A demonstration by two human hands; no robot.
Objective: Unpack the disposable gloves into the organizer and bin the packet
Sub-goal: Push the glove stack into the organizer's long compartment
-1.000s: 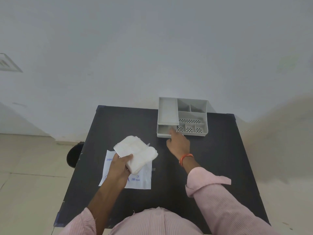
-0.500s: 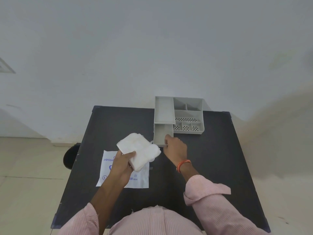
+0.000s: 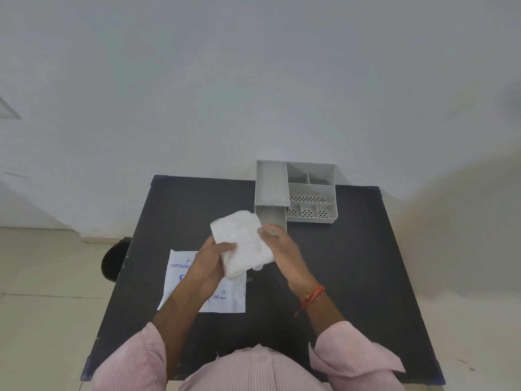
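A white folded stack of disposable gloves [image 3: 244, 240] is held above the black table [image 3: 352, 277], just in front of the grey organizer [image 3: 310, 190]. My left hand [image 3: 210, 259] grips the stack's near left side. My right hand [image 3: 282, 249] holds its right edge, with fingers curled around it. The organizer's drawer [image 3: 272, 217] at the lower left is pulled out and its inside is bare. The flat white packet [image 3: 225, 294] with blue print lies on the table under my left forearm.
A dark round bin [image 3: 114, 261] stands on the floor at the table's left edge. The organizer has several small compartments and sits at the table's far edge against a white wall.
My right hand pulled the organizer's drawer out, let go of it and came back to the glove stack. My left hand carried the stack up and right, toward the drawer.
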